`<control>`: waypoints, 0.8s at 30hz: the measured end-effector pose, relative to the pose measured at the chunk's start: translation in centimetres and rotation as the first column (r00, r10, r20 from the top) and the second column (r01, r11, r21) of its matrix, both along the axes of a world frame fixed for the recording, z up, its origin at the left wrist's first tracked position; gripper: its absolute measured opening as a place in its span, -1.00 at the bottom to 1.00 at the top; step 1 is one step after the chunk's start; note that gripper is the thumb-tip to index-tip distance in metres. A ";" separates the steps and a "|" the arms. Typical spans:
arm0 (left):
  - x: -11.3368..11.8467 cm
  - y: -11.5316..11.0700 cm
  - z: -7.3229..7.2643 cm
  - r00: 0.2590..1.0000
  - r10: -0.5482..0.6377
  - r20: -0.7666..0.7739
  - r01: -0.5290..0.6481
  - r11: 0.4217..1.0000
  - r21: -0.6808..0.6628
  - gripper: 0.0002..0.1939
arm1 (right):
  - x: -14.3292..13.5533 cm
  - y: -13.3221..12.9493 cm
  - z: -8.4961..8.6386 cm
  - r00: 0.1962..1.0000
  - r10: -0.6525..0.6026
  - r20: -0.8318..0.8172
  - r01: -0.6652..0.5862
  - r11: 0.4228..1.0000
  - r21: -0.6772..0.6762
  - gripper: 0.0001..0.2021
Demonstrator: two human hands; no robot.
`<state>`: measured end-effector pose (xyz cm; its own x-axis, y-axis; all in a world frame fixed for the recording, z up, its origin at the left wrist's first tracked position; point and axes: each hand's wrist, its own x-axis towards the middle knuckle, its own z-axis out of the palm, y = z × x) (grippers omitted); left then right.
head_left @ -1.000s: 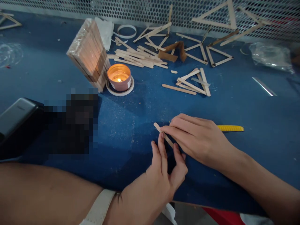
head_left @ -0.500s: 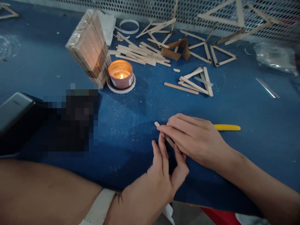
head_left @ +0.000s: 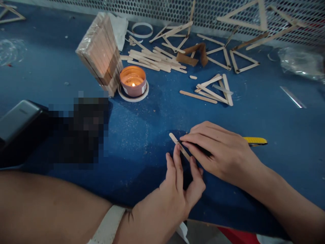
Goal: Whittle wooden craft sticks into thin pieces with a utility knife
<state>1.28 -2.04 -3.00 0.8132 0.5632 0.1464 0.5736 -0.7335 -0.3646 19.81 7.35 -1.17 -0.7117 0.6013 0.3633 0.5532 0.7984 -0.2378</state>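
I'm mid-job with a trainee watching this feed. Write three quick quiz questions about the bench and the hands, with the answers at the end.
1. True or false: the candle is lit.

2. Multiple choice: what are the fingers of the left hand holding?
a) a plastic bag
b) a wooden craft stick
c) the candle

3. Fill in the colour: the cutter handle showing beyond the right hand is ____.

Key: 1. True, a flame shows inside the container. 2. b. 3. Yellow.
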 end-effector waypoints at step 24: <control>0.4 -0.3 -0.1 0.999 0.039 0.021 -0.039 0.999 -0.018 -0.51 | -0.3 -0.2 0.0 0.997 0.018 0.080 -0.025 0.996 0.084 -0.79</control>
<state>1.68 -2.30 -3.15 0.7874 0.5969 0.1540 0.6095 -0.7165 -0.3393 19.52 7.11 -1.18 -0.7528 0.5548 0.3542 0.5499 0.8258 -0.1250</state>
